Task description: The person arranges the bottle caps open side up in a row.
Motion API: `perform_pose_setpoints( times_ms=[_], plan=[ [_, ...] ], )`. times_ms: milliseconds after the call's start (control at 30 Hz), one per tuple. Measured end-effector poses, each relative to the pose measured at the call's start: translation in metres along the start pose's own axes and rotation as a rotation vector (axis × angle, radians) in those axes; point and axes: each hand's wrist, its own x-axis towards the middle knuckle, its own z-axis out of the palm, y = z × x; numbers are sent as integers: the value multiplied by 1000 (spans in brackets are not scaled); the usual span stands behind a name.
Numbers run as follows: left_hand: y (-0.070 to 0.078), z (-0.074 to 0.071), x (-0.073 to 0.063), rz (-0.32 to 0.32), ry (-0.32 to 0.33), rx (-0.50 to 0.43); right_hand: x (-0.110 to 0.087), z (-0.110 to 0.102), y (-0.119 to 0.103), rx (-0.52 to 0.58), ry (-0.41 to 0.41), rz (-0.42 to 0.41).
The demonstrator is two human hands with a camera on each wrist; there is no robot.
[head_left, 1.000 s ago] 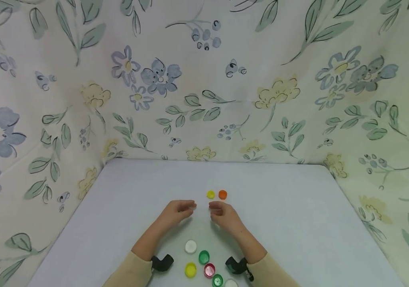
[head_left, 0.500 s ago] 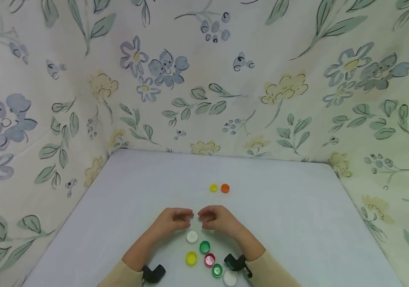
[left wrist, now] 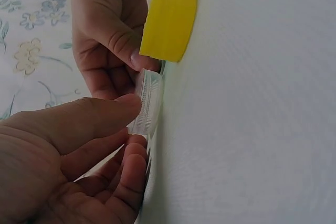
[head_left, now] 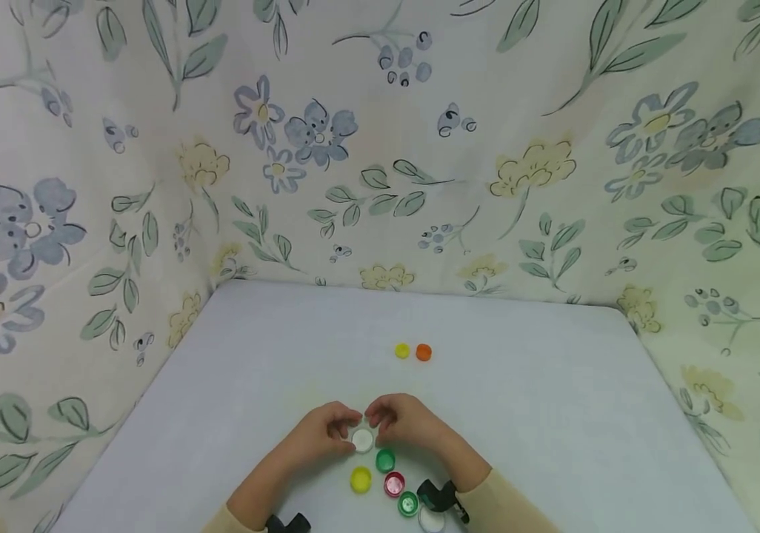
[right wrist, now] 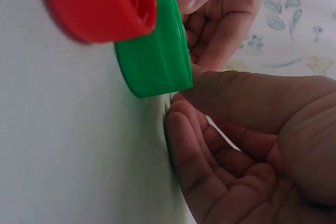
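The left hand (head_left: 316,434), the nearer, sits left of the flat-lying white cap (head_left: 363,441), the right hand (head_left: 411,423) right of it; whether either grasps it cannot be determined.

Closed in behind and on both sides by pale floral cloth (head_left: 380,96). Printed with blue flowers (head_left: 320,138), yellow blooms (head_left: 533,170), green leaf sprays (head_left: 383,204) and clusters of bluish berries (head_left: 405,58), all loosely outlined in dark strokes. Tinged slightly yellowish toward the right. Set before it: a plain white table (head_left: 520,370), rounded at the far corners, reaching close up to the back cloth. Lit softly and rather dimly, with faint shadows on the tabletop. Glimpsed too in both wrist views: the same print, in an upper corner.
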Motion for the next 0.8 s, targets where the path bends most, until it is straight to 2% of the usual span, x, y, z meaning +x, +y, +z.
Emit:
perform_pose_setpoints(
  times_ms=[333, 600, 800],
  plan=[
    [-1, 2, -5, -7, -59, 5, -3, 6, 1, -43, 2, 20],
    [-6, 3, -4, 33, -33, 29, -3, 8, 1, -58, 2, 29],
    [-5, -2, -1, 11, -21, 15, -2, 1, -3, -34, -3, -1]
  ],
)
